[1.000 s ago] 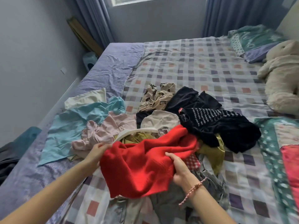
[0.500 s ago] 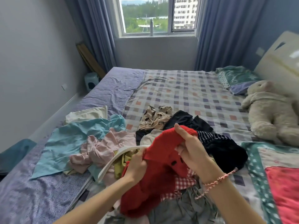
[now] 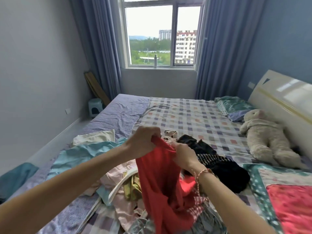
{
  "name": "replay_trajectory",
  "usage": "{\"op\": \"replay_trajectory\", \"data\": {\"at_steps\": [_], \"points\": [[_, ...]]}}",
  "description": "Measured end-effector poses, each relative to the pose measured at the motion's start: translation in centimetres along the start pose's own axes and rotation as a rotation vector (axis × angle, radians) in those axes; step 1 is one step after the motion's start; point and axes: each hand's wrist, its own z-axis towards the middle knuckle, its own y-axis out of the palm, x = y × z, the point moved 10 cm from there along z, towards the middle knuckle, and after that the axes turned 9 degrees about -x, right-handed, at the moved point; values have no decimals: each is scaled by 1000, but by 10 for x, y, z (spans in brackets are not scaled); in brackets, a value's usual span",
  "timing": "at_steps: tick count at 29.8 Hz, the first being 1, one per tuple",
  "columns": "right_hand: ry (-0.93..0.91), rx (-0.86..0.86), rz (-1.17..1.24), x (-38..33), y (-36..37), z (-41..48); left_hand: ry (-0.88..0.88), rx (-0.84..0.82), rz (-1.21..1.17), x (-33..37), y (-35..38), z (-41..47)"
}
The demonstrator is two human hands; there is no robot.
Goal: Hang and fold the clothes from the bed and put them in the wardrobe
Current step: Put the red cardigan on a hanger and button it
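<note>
A red garment (image 3: 162, 183) hangs in front of me above the clothes pile. My left hand (image 3: 143, 141) grips its top edge, and my right hand (image 3: 184, 156) pinches the same edge just to the right. Below lies a white hanger (image 3: 121, 181) among pink (image 3: 116, 176), olive (image 3: 133, 188), light blue (image 3: 81, 154) and black (image 3: 224, 168) clothes on the checked bed sheet (image 3: 194, 119). The lower part of the red garment drapes onto the pile.
A plush bear (image 3: 266, 139) lies by the headboard (image 3: 287, 97) at the right, with a pillow (image 3: 234, 105) beyond it. A patterned quilt (image 3: 287, 200) covers the near right. A small stool (image 3: 94, 107) stands in the left corner under the window (image 3: 160, 36).
Both hands have lifted the red garment up off the pile and moved to its top edge. My view has tilted up toward the window.
</note>
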Motion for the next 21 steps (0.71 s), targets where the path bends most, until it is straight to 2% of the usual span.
{"op": "replay_trajectory", "data": {"at_steps": [1,3,6,10,13,17,21], "points": [[47,-30,-46,10,0,-1,0,14,31,-5,-9,-7],[111,27,-77,21,-16,-9,-61,37,166,-25,-27,-23],[118,190,12,17,-67,-12,-348,133,316,-90,-45,-38],[108,366,60,-6,-130,-19,-556,239,256,-131,-59,-57],[226,456,9,7,-147,-35,-636,291,181,-145,-74,-74],[377,362,-11,43,-131,-63,-696,321,21,-179,-80,-110],[347,298,68,59,-122,-90,-744,236,202,-180,-83,-150]]}}
